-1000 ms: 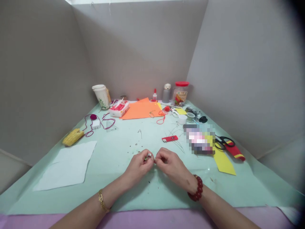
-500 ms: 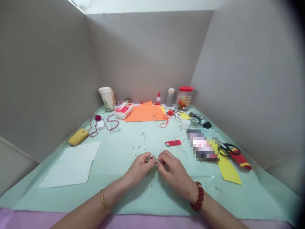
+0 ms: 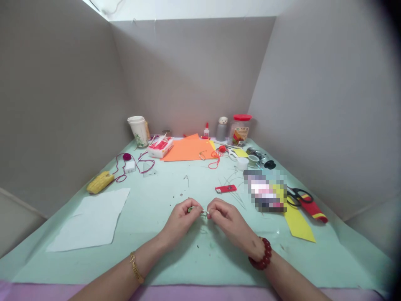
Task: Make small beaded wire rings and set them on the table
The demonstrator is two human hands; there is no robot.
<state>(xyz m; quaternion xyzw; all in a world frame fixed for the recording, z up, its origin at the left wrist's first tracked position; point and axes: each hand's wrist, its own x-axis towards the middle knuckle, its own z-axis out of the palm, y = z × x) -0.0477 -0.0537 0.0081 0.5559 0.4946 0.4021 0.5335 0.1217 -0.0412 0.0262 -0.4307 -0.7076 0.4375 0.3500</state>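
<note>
Close together over the middle of the table, my left hand (image 3: 184,216) and my right hand (image 3: 226,217) pinch a small beaded piece (image 3: 205,212) between their fingertips. It looks pale and silvery with some green, and most of it is hidden by the fingers, so its exact kind is unclear. The left fingers curl around its green part; the right thumb and forefinger grip the other end. Just beyond the right hand lies a red lighter (image 3: 226,189), with several thin wires (image 3: 236,196) beside it. Tiny dark bits are scattered near the hands.
White paper (image 3: 94,221) and a yellow pouch-like item (image 3: 100,182) lie left. Black-handled scissors (image 3: 299,196) and a yellow strip (image 3: 299,225) are right. At the back are a tissue pack (image 3: 160,146), orange sheets (image 3: 188,150), a paper cup (image 3: 138,131) and a red-lidded jar (image 3: 240,130).
My fingertips have moved slightly apart, showing more of the small piece between them. The whole view has shifted a little; the things on the table keep their places.
</note>
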